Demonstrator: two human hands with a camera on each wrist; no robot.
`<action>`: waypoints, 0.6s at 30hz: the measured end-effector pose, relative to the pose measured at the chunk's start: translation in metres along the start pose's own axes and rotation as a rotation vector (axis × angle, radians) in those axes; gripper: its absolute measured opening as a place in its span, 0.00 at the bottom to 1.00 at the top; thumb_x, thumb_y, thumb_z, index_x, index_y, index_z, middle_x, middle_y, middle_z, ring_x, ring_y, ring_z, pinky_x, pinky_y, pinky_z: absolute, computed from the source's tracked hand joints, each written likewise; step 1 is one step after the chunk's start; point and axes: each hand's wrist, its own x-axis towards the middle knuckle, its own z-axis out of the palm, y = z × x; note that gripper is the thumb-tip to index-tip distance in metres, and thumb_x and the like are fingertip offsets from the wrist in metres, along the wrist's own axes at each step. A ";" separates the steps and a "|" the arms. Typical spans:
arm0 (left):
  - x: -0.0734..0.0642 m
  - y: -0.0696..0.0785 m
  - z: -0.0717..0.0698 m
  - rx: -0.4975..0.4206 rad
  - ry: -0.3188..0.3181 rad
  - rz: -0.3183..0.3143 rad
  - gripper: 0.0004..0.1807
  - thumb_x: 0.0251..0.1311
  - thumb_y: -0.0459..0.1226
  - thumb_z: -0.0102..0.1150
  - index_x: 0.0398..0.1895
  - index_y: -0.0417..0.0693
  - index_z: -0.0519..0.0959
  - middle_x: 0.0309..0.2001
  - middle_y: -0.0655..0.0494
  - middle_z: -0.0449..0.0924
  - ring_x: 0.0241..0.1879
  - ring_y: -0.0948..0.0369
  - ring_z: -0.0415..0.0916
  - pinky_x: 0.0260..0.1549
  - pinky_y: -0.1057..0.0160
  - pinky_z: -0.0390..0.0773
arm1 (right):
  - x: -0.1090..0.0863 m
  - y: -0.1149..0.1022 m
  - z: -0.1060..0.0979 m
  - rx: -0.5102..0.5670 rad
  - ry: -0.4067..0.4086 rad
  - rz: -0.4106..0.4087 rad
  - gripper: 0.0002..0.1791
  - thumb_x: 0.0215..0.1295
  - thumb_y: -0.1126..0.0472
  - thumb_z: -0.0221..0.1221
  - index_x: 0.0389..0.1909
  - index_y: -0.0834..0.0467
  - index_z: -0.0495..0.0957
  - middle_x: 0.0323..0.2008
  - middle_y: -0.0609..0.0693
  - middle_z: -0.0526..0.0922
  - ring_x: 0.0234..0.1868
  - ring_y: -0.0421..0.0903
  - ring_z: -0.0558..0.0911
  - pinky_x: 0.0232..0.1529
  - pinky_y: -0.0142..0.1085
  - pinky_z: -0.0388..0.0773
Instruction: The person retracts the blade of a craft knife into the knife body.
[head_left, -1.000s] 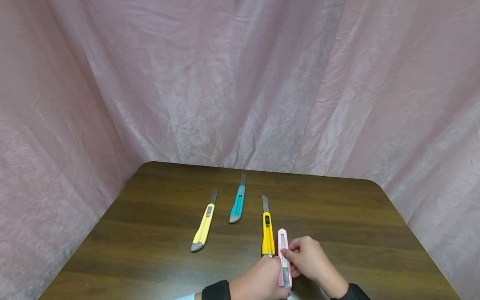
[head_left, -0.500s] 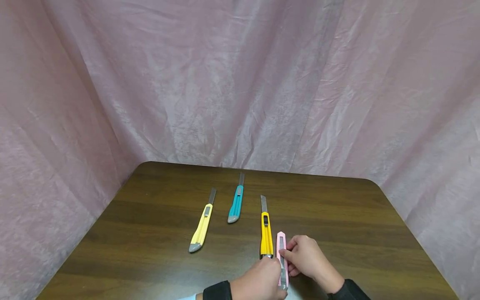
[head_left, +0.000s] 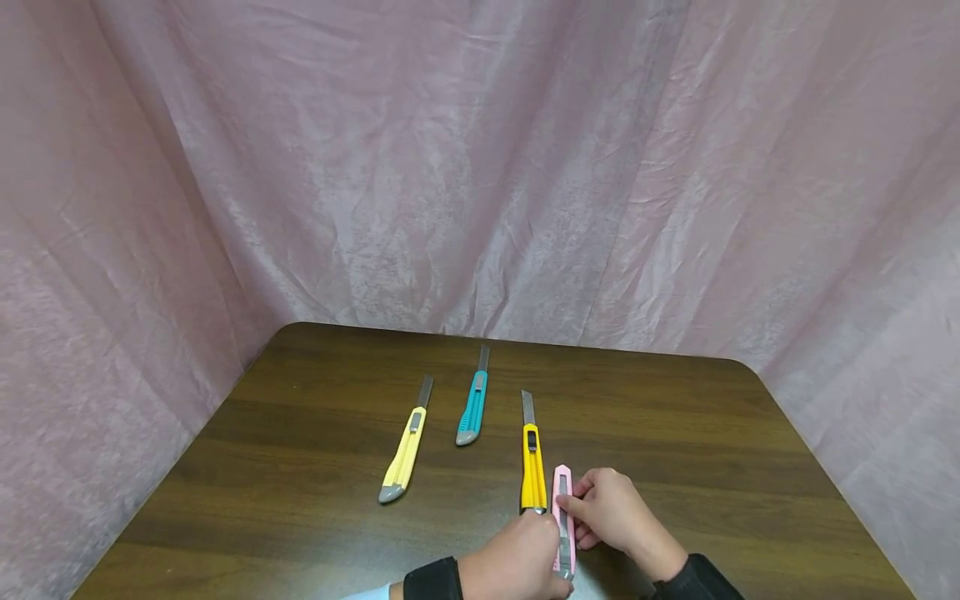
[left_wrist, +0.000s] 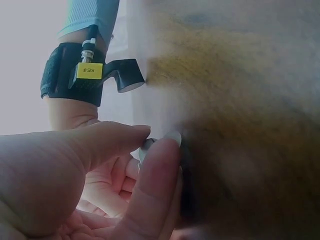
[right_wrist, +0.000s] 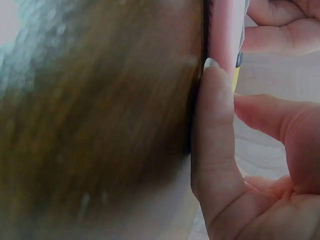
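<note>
A pink utility knife (head_left: 562,482) lies near the table's front, no blade protruding from its far tip. My right hand (head_left: 612,512) pinches its right side between thumb and forefinger; the right wrist view shows this pinch on the pink body (right_wrist: 222,42) close up. At the knife's near end my left hand (head_left: 517,557) grips it, thumb and forefinger closing on the grey end piece (left_wrist: 146,150) in the left wrist view. The left fingers partly cover the knife's lower half. Just left of it a yellow utility knife (head_left: 533,475) lies with its blade out, its lower end meeting my left knuckles.
Farther left on the brown wooden table (head_left: 712,442) lie a pale yellow utility knife (head_left: 403,454) and a teal one (head_left: 472,408), both with blades extended away from me. A pink curtain (head_left: 450,167) hangs behind the table's far edge.
The pink knife has shifted slightly toward me in both hands, which keep nearly the same place. The other knives stay put; the view has shifted a little.
</note>
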 end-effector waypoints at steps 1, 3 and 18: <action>0.000 0.000 0.000 -0.004 -0.001 -0.001 0.16 0.47 0.45 0.73 0.22 0.51 0.73 0.16 0.62 0.68 0.16 0.69 0.66 0.14 0.75 0.69 | 0.000 0.000 0.000 0.000 -0.002 0.001 0.16 0.58 0.60 0.66 0.32 0.67 0.70 0.16 0.52 0.78 0.14 0.47 0.80 0.14 0.39 0.81; 0.000 -0.001 0.000 0.008 0.007 0.012 0.16 0.47 0.45 0.73 0.21 0.50 0.73 0.15 0.63 0.68 0.16 0.70 0.66 0.14 0.75 0.69 | 0.000 -0.001 0.000 -0.008 -0.005 0.003 0.17 0.57 0.59 0.67 0.32 0.66 0.71 0.16 0.52 0.78 0.14 0.47 0.79 0.14 0.38 0.81; -0.003 -0.006 0.002 -0.006 0.095 0.099 0.16 0.45 0.44 0.73 0.17 0.53 0.72 0.14 0.68 0.67 0.15 0.73 0.65 0.13 0.77 0.68 | 0.008 -0.008 -0.008 -0.165 0.011 0.047 0.22 0.63 0.47 0.61 0.23 0.63 0.72 0.12 0.52 0.75 0.11 0.46 0.78 0.12 0.37 0.80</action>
